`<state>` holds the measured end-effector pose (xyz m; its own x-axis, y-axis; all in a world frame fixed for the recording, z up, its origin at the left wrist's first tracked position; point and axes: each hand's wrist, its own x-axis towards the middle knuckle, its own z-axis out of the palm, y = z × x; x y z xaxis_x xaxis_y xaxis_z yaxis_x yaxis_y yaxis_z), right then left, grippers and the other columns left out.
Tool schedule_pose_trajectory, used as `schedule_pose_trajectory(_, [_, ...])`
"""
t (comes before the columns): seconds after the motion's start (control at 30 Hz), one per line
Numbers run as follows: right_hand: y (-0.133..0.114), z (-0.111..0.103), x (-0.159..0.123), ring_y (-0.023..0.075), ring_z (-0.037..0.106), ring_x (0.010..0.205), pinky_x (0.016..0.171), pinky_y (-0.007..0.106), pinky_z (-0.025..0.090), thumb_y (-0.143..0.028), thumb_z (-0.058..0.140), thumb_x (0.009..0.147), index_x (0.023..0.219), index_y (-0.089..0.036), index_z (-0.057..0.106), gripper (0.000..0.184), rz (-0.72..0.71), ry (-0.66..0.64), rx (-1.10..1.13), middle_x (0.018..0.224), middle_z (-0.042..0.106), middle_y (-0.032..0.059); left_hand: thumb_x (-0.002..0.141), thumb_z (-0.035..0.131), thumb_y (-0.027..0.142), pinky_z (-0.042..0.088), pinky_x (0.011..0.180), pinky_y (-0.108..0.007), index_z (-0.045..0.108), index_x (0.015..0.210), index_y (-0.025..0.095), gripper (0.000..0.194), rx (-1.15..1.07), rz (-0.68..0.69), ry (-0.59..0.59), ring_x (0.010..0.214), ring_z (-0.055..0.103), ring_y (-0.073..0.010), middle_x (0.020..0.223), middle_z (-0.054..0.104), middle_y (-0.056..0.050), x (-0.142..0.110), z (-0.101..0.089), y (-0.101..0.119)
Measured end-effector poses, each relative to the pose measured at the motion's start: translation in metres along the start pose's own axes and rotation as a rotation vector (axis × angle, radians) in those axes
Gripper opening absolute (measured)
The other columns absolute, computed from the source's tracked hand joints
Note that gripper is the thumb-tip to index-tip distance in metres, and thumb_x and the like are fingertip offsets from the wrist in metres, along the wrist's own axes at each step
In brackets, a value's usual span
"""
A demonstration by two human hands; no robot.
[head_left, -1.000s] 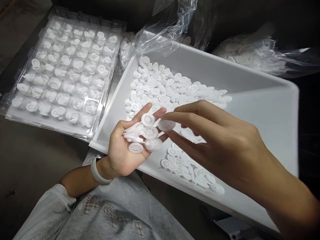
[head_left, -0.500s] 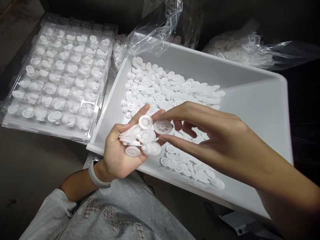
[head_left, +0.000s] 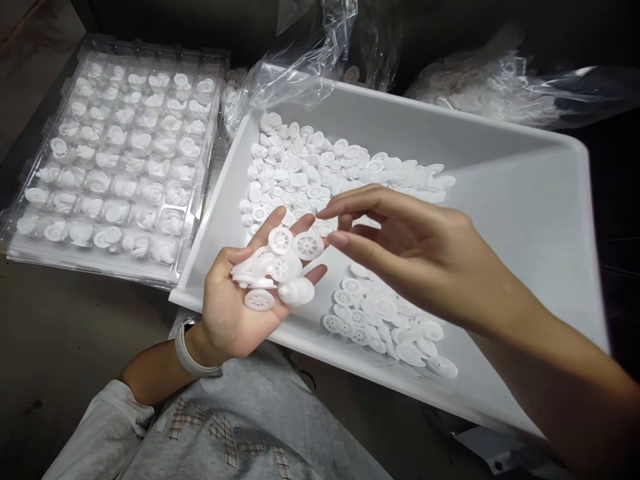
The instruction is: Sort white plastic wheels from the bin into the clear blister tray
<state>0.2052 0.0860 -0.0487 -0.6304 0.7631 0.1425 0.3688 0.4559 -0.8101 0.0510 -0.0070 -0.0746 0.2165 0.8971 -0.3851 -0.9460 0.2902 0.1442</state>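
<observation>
My left hand (head_left: pixel 235 303) is palm up over the near left corner of a white bin (head_left: pixel 525 220), cupping several small white plastic wheels (head_left: pixel 280 267). My right hand (head_left: pixel 415 250) hovers just right of them with fingers apart and nothing between thumb and forefinger; its fingertips are close to the topmost wheel on my left fingers. More white wheels lie in a heap (head_left: pixel 325 170) at the far end of the bin and in a smaller cluster (head_left: pixel 385 323) near the front wall.
A clear plastic blister tray (head_left: pixel 120 147) with a wheel in most pockets lies to the left of the bin. Crumpled clear bags (head_left: pixel 310 60) holding more white parts sit behind the bin. My grey sleeve and a white wristband (head_left: pixel 187 350) show below.
My right hand held one wheel between thumb and forefinger; that wheel now rests on my left fingers and the right fingers have opened. The view shifted slightly.
</observation>
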Motion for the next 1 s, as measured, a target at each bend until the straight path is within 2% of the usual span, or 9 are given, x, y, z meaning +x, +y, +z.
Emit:
schedule_pose_trajectory(0.17, [0.000,-0.001,0.028,0.0174,0.059,0.087,0.060,0.027,0.048,-0.050,0.063,0.082,0.081,-0.020,0.068,0.031,0.076,-0.125,-0.063,0.095,0.064,0.0060,0.086,0.041,0.028,0.032,0.119,-0.042,0.043,0.141,0.030,0.056,0.011,-0.015,0.023,0.135,0.048,-0.0191,0.139,0.056,0.001,0.000,0.003,0.001])
schedule_pose_trajectory(0.27, [0.002,0.000,0.042,0.0167,0.061,0.083,0.065,0.029,0.048,-0.050,0.062,0.082,0.081,-0.019,0.070,0.032,0.102,-0.286,-0.023,0.094,0.067,0.0055,0.086,0.040,0.028,0.033,0.118,-0.046,0.031,0.147,0.035,0.062,0.011,-0.018,0.032,0.136,0.047,-0.0205,0.144,0.050,0.003,0.001,0.004,0.002])
schedule_pose_trajectory(0.4, [0.002,0.004,0.050,0.0145,0.063,0.076,0.055,0.024,0.048,-0.043,0.067,0.080,0.082,-0.018,0.072,0.026,0.280,-0.508,0.152,0.098,0.070,0.0064,0.084,0.042,0.029,0.033,0.118,-0.047,0.027,0.148,0.040,0.066,0.019,-0.032,0.018,0.133,0.050,-0.0221,0.145,0.049,0.006,0.003,0.002,0.002])
schedule_pose_trajectory(0.47, [0.003,0.005,0.050,0.0125,0.062,0.072,0.054,0.023,0.047,-0.042,0.070,0.078,0.079,-0.017,0.072,0.025,0.310,-0.472,0.290,0.094,0.070,0.0064,0.084,0.043,0.029,0.030,0.119,-0.047,0.027,0.148,0.039,0.067,0.015,-0.034,0.018,0.131,0.052,-0.0213,0.144,0.050,0.006,0.004,0.000,0.002])
schedule_pose_trajectory(0.57, [0.013,-0.007,0.042,0.0084,0.060,0.071,0.060,0.021,0.049,-0.043,0.074,0.076,0.076,-0.020,0.071,0.024,0.256,-0.186,0.408,0.085,0.069,0.0031,0.084,0.041,0.029,0.028,0.120,-0.046,0.033,0.147,0.036,0.064,0.009,-0.044,-0.008,0.129,0.054,-0.0208,0.140,0.054,0.003,0.003,-0.001,0.003])
schedule_pose_trajectory(0.67, [0.035,-0.036,0.019,0.0066,0.063,0.074,0.061,0.017,0.048,-0.039,0.071,0.082,0.077,-0.025,0.072,0.015,0.145,0.010,0.099,0.083,0.069,0.0011,0.084,0.042,0.028,0.029,0.120,-0.046,0.050,0.136,0.032,0.053,0.011,-0.064,-0.034,0.132,0.051,-0.0229,0.137,0.057,0.001,0.002,-0.003,0.005])
schedule_pose_trajectory(0.77, [0.057,-0.060,-0.026,0.0061,0.057,0.048,0.041,0.017,0.043,-0.042,0.071,0.080,0.074,-0.028,0.072,0.015,0.069,-0.328,-0.240,0.065,0.067,-0.0014,0.084,0.043,0.029,0.029,0.120,-0.045,0.059,0.124,0.030,0.043,0.001,-0.068,-0.045,0.136,0.047,-0.0243,0.137,0.057,0.002,0.002,-0.005,0.006])
schedule_pose_trajectory(0.9, [0.069,-0.057,-0.095,0.0071,0.051,0.047,0.044,0.024,0.042,-0.017,0.059,0.089,0.058,-0.025,0.057,0.032,0.181,-0.115,-0.707,0.061,0.061,-0.0035,0.084,0.041,0.028,0.032,0.118,-0.045,0.061,0.120,0.029,0.041,-0.014,-0.079,-0.040,0.136,0.047,-0.0239,0.134,0.059,0.002,0.004,-0.005,0.005])
schedule_pose_trajectory(1.0, [0.063,-0.049,-0.111,0.0109,0.053,0.051,0.047,0.029,0.042,-0.013,0.065,0.084,0.067,-0.025,0.056,0.022,0.167,-0.081,-0.803,0.065,0.061,-0.0033,0.084,0.042,0.027,0.031,0.119,-0.045,0.061,0.121,0.028,0.042,-0.014,-0.088,-0.046,0.137,0.045,-0.0246,0.135,0.058,0.002,0.004,-0.005,0.003])
